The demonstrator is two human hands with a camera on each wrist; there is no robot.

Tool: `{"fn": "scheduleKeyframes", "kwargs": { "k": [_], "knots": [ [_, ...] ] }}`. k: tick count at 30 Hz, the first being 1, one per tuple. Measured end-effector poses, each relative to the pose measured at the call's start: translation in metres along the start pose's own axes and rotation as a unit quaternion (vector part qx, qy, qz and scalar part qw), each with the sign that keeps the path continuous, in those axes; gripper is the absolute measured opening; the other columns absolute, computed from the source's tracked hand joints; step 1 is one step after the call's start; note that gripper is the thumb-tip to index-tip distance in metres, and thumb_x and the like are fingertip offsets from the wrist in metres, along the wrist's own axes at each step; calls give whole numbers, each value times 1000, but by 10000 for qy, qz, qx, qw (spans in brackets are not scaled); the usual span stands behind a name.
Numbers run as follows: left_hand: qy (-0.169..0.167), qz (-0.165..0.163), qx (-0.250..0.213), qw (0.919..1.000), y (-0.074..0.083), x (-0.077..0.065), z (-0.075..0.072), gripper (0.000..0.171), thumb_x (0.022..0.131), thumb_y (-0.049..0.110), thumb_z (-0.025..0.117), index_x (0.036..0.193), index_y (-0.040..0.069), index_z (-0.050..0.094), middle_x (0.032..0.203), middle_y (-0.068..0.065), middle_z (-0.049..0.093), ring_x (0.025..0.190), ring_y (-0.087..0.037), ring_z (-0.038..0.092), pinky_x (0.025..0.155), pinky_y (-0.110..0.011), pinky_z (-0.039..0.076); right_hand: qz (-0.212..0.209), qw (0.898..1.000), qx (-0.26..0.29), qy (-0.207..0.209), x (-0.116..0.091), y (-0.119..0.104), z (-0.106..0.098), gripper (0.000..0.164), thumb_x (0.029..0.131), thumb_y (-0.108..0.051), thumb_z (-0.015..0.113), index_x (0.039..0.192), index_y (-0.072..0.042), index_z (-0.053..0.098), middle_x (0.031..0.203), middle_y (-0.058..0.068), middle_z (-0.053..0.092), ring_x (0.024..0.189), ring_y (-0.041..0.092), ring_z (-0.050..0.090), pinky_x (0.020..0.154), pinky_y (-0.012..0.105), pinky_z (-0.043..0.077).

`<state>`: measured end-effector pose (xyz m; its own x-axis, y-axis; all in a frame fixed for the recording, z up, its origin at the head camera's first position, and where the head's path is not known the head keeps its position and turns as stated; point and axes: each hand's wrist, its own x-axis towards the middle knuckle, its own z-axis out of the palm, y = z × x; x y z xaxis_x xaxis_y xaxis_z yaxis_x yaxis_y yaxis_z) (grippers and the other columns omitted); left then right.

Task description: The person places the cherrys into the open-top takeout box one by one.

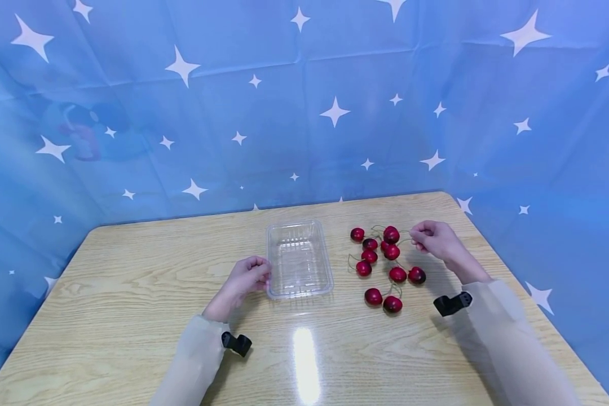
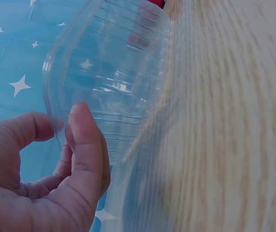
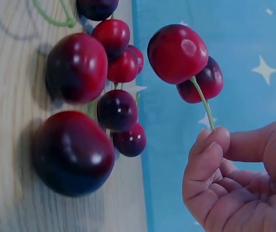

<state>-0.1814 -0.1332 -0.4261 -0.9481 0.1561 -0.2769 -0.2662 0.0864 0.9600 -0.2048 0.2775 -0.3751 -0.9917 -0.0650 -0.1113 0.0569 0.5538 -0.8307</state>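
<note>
A clear plastic tray (image 1: 299, 256) stands on the table, its ridged walls showing in the left wrist view. My left hand (image 1: 248, 276) pinches the tray's left rim between thumb and fingers. With thumb and forefinger, my right hand (image 1: 436, 242) grips a green stem (image 3: 204, 104). A red cherry (image 3: 177, 54) hangs from that stem's far end, lifted off the table, and a second darker cherry (image 3: 205, 82) shows partly hidden behind it. Several other cherries (image 1: 369, 256) lie in a loose group between the tray and my right hand.
The light wooden table (image 1: 132, 316) ends at a blue cloth backdrop (image 1: 304, 113) with white stars. Two cherries (image 1: 383, 300) joined by stems lie nearer the front, apart from the main group. A bright light reflection falls on the table before the tray.
</note>
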Motion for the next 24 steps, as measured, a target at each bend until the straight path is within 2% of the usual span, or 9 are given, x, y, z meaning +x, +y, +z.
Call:
{"fn": "scheduleKeyframes", "kwargs": {
  "k": [12, 24],
  "knots": [
    [-83, 24, 50, 10000, 3, -4, -2, 15, 93, 7, 51, 101, -6, 52, 75, -4, 54, 63, -10, 55, 59, -21, 50, -233, 9997, 123, -17, 0, -13, 10, 26, 98, -8, 45, 108, 15, 49, 74, 1, 56, 64, 7, 53, 60, 24, 51],
    [-62, 8, 9, 10000, 2, -3, -1, 14, 93, 6, 51, 100, -6, 52, 74, -4, 54, 62, -10, 56, 58, -21, 50, -208, 9992, 308, -127, 6, -29, 22, 23, 98, -9, 46, 106, 13, 50, 78, 7, 56, 64, 8, 53, 60, 22, 50]
  ]
}}
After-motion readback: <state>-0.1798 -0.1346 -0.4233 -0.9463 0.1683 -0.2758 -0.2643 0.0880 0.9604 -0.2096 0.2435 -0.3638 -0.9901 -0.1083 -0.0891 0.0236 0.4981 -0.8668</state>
